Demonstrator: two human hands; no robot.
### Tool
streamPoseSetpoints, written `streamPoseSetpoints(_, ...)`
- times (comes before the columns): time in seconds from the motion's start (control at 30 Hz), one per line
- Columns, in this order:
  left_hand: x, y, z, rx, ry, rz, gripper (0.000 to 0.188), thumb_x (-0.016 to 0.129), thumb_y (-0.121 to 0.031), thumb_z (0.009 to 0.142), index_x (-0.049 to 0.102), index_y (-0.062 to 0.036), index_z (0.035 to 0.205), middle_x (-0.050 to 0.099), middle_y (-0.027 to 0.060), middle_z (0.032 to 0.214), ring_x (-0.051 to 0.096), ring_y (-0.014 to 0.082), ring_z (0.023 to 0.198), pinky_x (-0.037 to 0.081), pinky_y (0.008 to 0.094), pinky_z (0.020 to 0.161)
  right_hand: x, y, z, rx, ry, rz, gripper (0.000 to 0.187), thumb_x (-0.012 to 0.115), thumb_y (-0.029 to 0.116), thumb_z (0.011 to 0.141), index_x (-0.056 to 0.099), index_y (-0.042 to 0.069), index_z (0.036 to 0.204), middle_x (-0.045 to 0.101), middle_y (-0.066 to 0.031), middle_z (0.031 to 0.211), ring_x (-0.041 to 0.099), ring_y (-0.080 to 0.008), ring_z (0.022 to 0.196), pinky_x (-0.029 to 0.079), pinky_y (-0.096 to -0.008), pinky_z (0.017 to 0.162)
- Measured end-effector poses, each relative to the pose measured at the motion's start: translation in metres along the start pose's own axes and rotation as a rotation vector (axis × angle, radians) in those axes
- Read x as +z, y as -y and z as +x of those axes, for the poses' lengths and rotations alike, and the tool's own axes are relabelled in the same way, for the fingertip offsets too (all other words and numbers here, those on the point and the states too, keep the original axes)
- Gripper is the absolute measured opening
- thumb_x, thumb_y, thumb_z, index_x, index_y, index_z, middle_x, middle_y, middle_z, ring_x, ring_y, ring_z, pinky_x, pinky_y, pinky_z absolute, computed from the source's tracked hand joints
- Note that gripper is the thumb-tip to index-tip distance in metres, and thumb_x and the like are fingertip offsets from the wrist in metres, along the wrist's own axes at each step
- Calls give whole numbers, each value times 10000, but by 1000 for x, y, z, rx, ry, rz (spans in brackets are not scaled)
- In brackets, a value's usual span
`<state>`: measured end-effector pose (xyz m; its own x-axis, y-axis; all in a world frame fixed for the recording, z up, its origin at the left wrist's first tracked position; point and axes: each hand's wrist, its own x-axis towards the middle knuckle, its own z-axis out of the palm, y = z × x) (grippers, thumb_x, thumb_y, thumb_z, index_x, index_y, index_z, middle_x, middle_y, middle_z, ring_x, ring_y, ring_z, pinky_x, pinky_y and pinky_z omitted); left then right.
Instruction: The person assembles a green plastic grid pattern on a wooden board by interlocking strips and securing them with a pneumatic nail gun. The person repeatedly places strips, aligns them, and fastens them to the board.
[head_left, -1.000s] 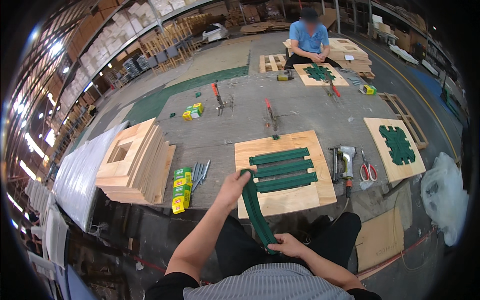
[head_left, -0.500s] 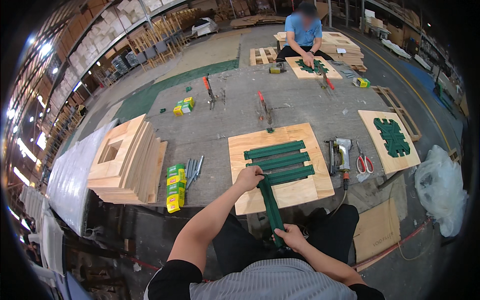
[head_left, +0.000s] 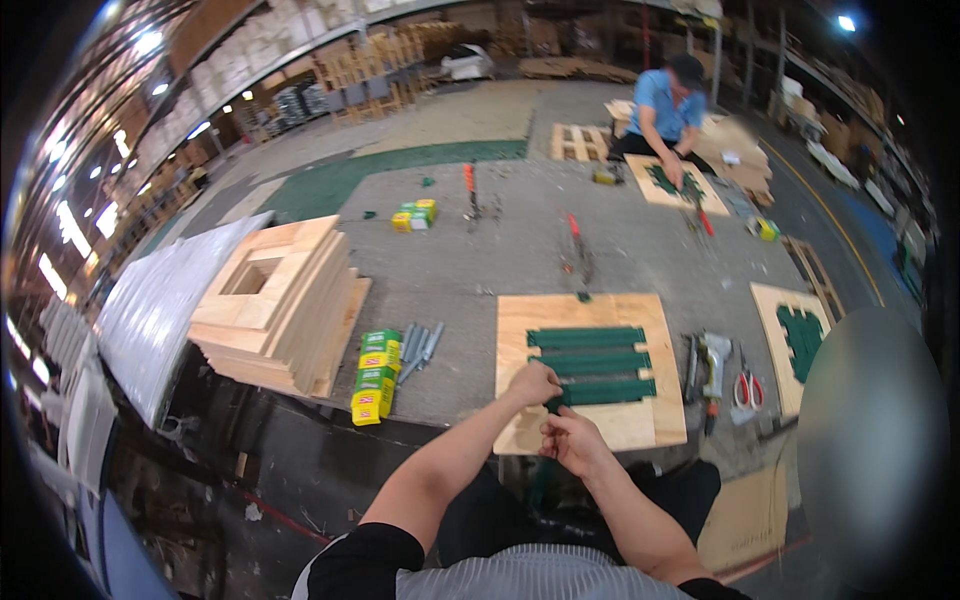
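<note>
In front of me lies a wooden board [head_left: 515,316] with three green webbing strips [head_left: 590,363] stretched side by side over its middle. My left hand [head_left: 533,386] is closed at the left end of the nearest strip, pinching another green webbing strip [head_left: 543,482]. That strip hangs past the board's near edge towards my lap. My right hand [head_left: 573,441] is just nearer to me, with thumb and forefinger pinched on the same strip close to the left hand. Blur and the fingers hide much of its upper part.
Right of the board lie a staple gun [head_left: 714,368], red-handled scissors [head_left: 745,390] and a finished-looking webbed board [head_left: 768,310]. Left are staple boxes [head_left: 376,375], staple sticks [head_left: 420,350] and stacked wooden frames [head_left: 290,310]. Red-handled pliers [head_left: 575,235] lie beyond. A co-worker [head_left: 665,115] handles another webbed board.
My right hand has moved up along the hanging strip to beside my left hand. My left hand stays by the nearest strip's left end. The whole view has shifted and blurred.
</note>
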<state>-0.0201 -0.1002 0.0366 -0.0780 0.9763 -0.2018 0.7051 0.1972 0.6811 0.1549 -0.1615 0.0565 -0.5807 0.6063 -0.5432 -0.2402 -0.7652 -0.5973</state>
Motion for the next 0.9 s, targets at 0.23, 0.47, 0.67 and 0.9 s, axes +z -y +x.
streamPoseSetpoints(0.23,-4,4,-7,-5,2,-102,250,818,-251,754,810,-87,942,770,142,877,737,275,805,577,394,751,6,17,33,74,-101,165,194,566,286,1013,565,141,1142,628,-36,811,489,-146,541,524,-431,652)
streamPoseSetpoints(0.47,-12,-5,-13,-19,98,-64,253,781,-294,816,797,-118,997,765,116,899,733,272,836,569,401,755,18,27,37,92,-169,173,234,512,362,1038,602,154,1098,592,-11,750,462,-132,516,481,-363,605)
streamPoseSetpoints(0.67,2,-9,-10,39,-94,-6,263,657,-324,921,774,-133,1058,759,111,1005,721,307,939,565,424,804,6,1,42,-6,-26,473,306,474,444,1077,593,162,1077,540,-10,705,471,-109,519,485,-294,576)
streamPoseSetpoints(0.9,-6,-15,-4,-100,-26,69,269,646,-332,946,784,-135,1064,764,125,1042,728,308,979,568,423,836,-4,19,60,51,110,744,324,571,428,1048,550,106,1017,499,4,667,426,-87,449,478,-253,534)
